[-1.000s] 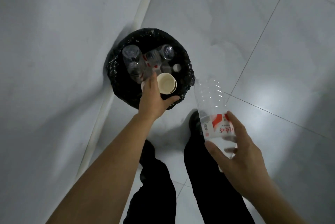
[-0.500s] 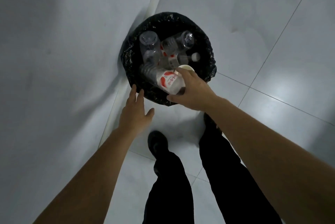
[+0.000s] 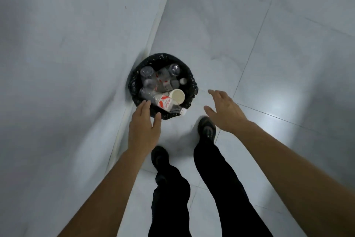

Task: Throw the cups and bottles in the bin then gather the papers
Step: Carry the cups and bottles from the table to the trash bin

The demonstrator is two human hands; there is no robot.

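Note:
A round bin with a black liner [image 3: 189, 75] stands on the floor against the wall. Inside lie several clear plastic bottles; one with a red-and-white label [image 3: 163, 102] lies across the top near the front rim, beside a white paper cup [image 3: 177, 96]. My left hand [image 3: 144, 124] hovers just in front of the bin's near rim, fingers straight, holding nothing. Off to the right of the bin, above the floor, my right hand [image 3: 223, 111] is spread and holds nothing. No papers are in view.
A pale wall [image 3: 67, 63] runs along the left, meeting the glossy tiled floor [image 3: 269, 54] at a baseboard. My own legs in dark trousers and dark shoes [image 3: 206, 128] stand just behind the bin.
My right hand let go of the labelled bottle, which now lies in the bin, and drew back to the right. The view has pulled back from the bin.

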